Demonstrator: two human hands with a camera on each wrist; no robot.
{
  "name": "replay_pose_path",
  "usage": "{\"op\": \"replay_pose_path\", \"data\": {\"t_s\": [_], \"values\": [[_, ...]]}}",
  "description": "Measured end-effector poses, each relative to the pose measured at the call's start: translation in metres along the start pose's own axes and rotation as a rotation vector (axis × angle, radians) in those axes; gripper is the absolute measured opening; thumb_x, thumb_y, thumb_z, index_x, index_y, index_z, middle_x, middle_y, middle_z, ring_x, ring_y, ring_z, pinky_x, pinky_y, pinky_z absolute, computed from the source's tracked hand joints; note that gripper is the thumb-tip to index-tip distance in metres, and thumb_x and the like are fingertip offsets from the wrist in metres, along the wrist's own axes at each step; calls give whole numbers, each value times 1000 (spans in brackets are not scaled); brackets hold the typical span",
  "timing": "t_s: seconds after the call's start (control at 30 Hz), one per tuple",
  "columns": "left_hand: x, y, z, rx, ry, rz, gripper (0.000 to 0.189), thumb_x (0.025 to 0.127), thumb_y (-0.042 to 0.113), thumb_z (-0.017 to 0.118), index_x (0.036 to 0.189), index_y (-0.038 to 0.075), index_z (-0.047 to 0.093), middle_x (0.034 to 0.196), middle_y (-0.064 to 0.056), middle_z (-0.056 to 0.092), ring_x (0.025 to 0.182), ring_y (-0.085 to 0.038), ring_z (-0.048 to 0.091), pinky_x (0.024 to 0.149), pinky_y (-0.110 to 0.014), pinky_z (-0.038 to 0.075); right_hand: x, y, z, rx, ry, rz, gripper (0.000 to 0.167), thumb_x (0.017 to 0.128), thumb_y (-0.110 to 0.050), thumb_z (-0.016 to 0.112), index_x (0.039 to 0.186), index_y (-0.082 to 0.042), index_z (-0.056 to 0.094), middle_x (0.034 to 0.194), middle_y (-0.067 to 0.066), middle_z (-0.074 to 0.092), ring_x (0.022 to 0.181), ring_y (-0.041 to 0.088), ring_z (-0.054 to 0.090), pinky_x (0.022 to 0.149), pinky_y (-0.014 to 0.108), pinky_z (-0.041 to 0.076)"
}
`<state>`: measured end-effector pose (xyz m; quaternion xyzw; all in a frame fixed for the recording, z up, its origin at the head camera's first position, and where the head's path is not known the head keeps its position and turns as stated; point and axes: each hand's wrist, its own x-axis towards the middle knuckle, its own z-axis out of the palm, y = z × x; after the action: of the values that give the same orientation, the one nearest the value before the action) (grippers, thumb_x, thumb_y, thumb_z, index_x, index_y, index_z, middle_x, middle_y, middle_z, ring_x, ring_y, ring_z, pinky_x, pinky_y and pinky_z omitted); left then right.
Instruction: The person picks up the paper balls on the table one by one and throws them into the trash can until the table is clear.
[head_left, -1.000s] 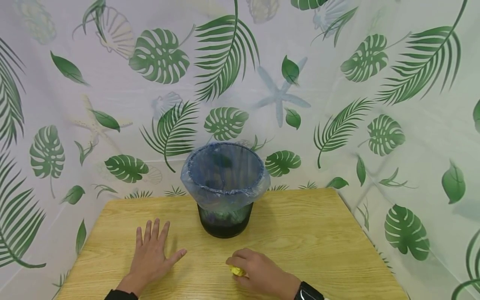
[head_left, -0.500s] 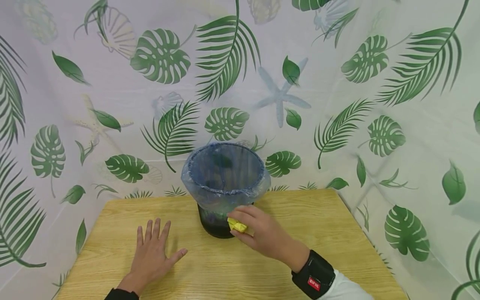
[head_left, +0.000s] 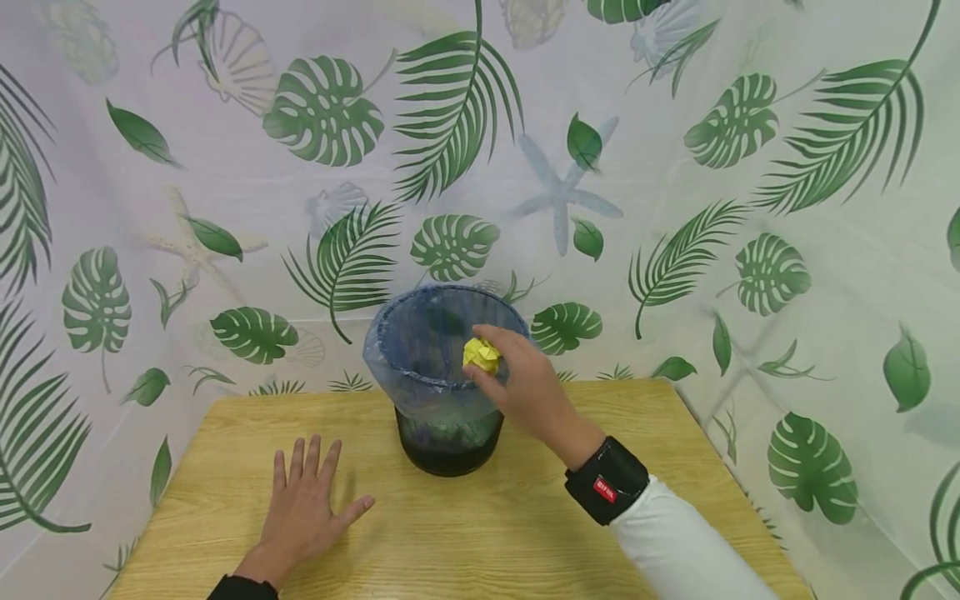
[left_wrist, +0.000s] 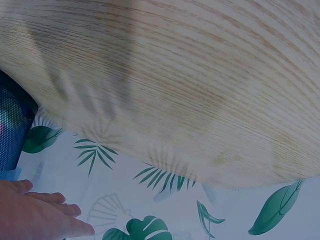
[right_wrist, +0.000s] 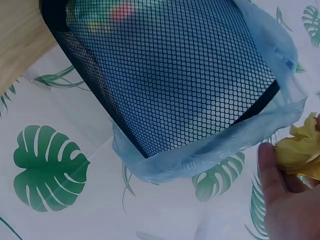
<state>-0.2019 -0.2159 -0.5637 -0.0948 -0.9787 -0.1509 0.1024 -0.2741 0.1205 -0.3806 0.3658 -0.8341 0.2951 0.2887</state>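
A crumpled ball of yellow paper [head_left: 481, 356] is pinched between the thumb and fingers of my right hand [head_left: 525, 383]. In the head view that hand is over the near right rim of a black mesh wastebasket [head_left: 448, 454] lined with a blue plastic bag [head_left: 405, 392]. The right wrist view shows the yellow paper [right_wrist: 300, 150] held beside the bag's folded edge [right_wrist: 200, 160]. My left hand [head_left: 303, 504], fingers spread and straight, is at the left of the table, holding nothing. Only its fingers [left_wrist: 50, 210] show in the left wrist view.
The wood-grain table [head_left: 600, 467] carries the wastebasket near its back edge. Behind and at both sides hangs a white sheet [head_left: 660, 275] printed with green leaves. Through the mesh, some coloured contents [right_wrist: 122, 10] show at the basket's bottom.
My right hand has lifted the crumpled paper from low over the table up and forward to the wastebasket's rim. The left hand has stayed where it was.
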Motion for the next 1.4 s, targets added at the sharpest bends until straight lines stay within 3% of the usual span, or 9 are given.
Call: {"op": "replay_pose_path", "data": {"t_s": [0.17,0.33,0.47,0.6,0.7,0.9,1.03,1.23,1.4], "values": [[0,1,0,-8,-9,-5,103,91,76,56,161,4,32,164,-32,21,152,-52,10,120,-66,-7,12,5,5,5,-127,234,49,96,-24,76,134,-5,51,104,8,64,83,19,59,67,32,53],[0,2,2,-3,-10,-7,104,90,77,55,161,5,32,164,-31,21,153,-51,10,121,-66,-6,18,9,12,-27,-231,360,49,99,-29,71,136,-6,49,104,8,64,82,19,60,66,32,53],[1,3,2,2,-9,-5,103,90,76,56,161,5,32,164,-31,21,153,-51,10,120,-67,-6,18,10,16,-29,-300,422,59,101,-38,67,145,-5,45,112,12,63,90,23,61,71,36,54],[1,4,2,2,-3,-4,101,90,72,60,160,4,33,164,-31,22,152,-52,11,120,-67,-5,15,10,18,-42,-329,453,68,102,-45,63,153,-6,41,137,19,58,122,35,59,96,50,54],[1,4,2,10,0,-3,102,90,74,59,160,4,34,163,-31,23,152,-52,12,120,-68,-4,10,11,18,-50,-316,444,69,103,-46,61,154,-4,41,151,21,49,140,40,46,111,57,42],[1,3,2,14,5,-1,102,90,75,58,159,4,35,163,-31,24,152,-52,13,120,-68,-3,-4,19,18,-93,-245,329,63,104,-43,60,149,-1,48,152,22,48,142,40,42,115,57,38],[0,3,2,14,11,1,102,90,74,59,159,4,35,163,-31,25,152,-52,13,120,-69,-3,-18,26,17,-124,-174,249,62,103,-44,59,148,-2,49,158,24,40,149,40,33,120,59,28],[-3,1,2,7,-7,-10,101,90,72,60,160,4,33,164,-31,22,152,-52,12,120,-69,-3,-43,39,14,-145,-66,173,74,100,-48,60,154,0,40,163,26,28,152,42,24,122,62,19],[-4,1,1,-2,-18,-18,103,91,77,55,160,4,33,164,-32,21,152,-53,11,119,-69,-3,-67,53,9,-147,-45,166,87,97,-51,62,160,-2,29,167,21,22,155,38,19,123,60,15]]}}
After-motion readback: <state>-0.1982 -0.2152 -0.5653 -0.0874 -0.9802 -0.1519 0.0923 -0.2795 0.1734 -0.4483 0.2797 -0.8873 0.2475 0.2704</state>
